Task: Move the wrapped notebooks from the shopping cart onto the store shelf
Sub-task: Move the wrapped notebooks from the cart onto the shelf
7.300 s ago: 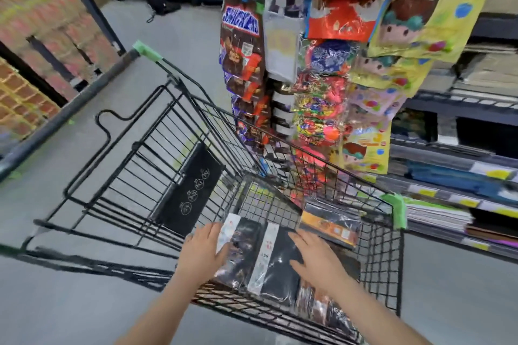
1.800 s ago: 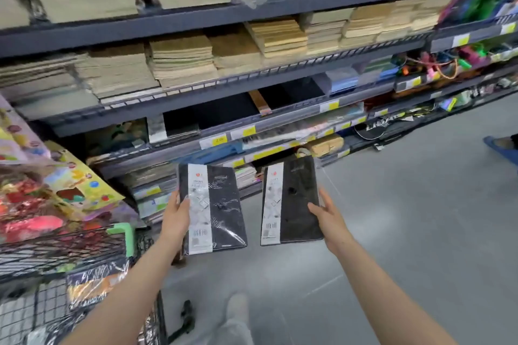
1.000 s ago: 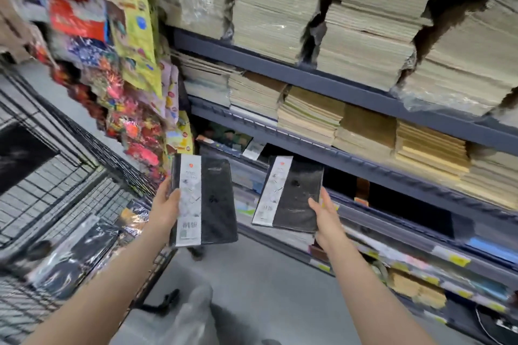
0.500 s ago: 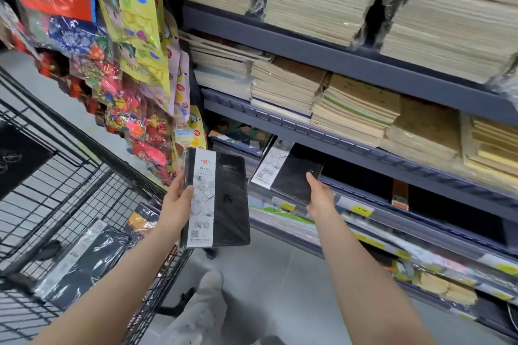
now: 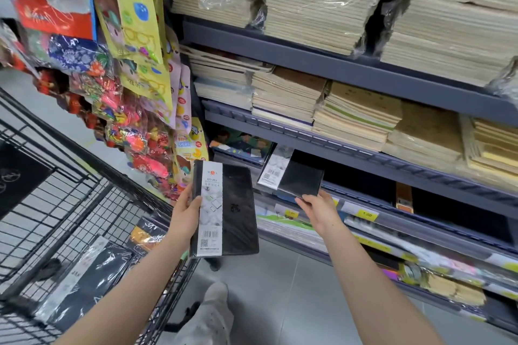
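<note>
Presently, mid-frame: right hand [image 5: 319,209] pinching the near edge of one wrapped notebook [image 5: 291,178], its long axis pointing up and away into the dark shelf [image 5: 372,204] gap just beyond the fingertips. Left hand [image 5: 186,211] curled around a second notebook [image 5: 225,209], upright, lower centre, farther from that gap. Cart [image 5: 84,204], lower left: at least two more wrapped items; exact count unclear.

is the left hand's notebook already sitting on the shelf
No, the left hand grips its black wrapped notebook upright in the air beside the shopping cart, short of the shelf.
</note>
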Tool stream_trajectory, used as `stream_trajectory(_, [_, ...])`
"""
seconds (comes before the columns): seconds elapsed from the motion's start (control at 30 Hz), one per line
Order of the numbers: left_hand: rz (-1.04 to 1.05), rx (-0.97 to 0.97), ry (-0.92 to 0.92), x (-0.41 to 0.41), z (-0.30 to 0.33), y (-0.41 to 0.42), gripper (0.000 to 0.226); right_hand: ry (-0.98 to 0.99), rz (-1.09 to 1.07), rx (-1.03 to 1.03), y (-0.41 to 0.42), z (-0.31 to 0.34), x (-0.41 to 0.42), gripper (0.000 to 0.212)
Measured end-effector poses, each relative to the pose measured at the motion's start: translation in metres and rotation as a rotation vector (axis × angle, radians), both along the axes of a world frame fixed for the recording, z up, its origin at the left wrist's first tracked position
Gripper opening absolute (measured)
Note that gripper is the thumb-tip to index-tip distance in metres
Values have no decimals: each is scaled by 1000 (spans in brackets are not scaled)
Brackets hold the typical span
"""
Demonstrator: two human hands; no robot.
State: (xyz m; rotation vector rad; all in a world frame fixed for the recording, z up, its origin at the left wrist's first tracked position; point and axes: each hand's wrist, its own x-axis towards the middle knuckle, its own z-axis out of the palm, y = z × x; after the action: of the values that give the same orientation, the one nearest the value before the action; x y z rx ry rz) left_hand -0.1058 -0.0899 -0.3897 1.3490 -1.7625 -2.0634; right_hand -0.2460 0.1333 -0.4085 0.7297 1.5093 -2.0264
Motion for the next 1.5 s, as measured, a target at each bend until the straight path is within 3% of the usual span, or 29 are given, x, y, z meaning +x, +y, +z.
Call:
stream_trajectory(0.13, [8, 3, -1, -7, -3, -6, 45, 29, -91, 51, -21, 3, -26, 57])
stream_trajectory(0.3, [-26, 3, 9, -7, -12, -8, 45, 57, 133, 274, -28, -3, -30, 58])
stream_trajectory(0.43, [-78, 4, 20, -6, -12, 0, 44, 52, 155, 269, -13, -2, -15, 60])
stream_trajectory(0.53, [-112, 25, 15, -5, -5, 15, 43, 46, 315, 320, 7, -1, 9, 54])
stream_trajectory(0.77, [-174, 71, -8, -3, -52, 50, 44, -77, 702, 236, 56, 8, 64, 30])
stream_trajectory(0.87, [-195, 99, 51, -2, -7, 89, 43, -98, 797, 167, 71, 13, 79, 21])
stream_trajectory(0.93, [-216, 72, 73, -5, 2, 104, 41, -79, 779, 125, 82, 17, 84, 28])
stream_trajectory(1.13, [-442, -165, 44, -11, 18, 97, 46, 71, 645, -22, 100, 28, 86, 40])
stream_trajectory(1.37, [-780, -1016, -132, 10, -2, 11, 65, 170, 539, -16, 67, 27, 68, 39])
stream_trajectory(1.5, [-915, -1190, -241, 23, -36, -18, 72, 189, 465, 7, 34, 19, 47, 41])
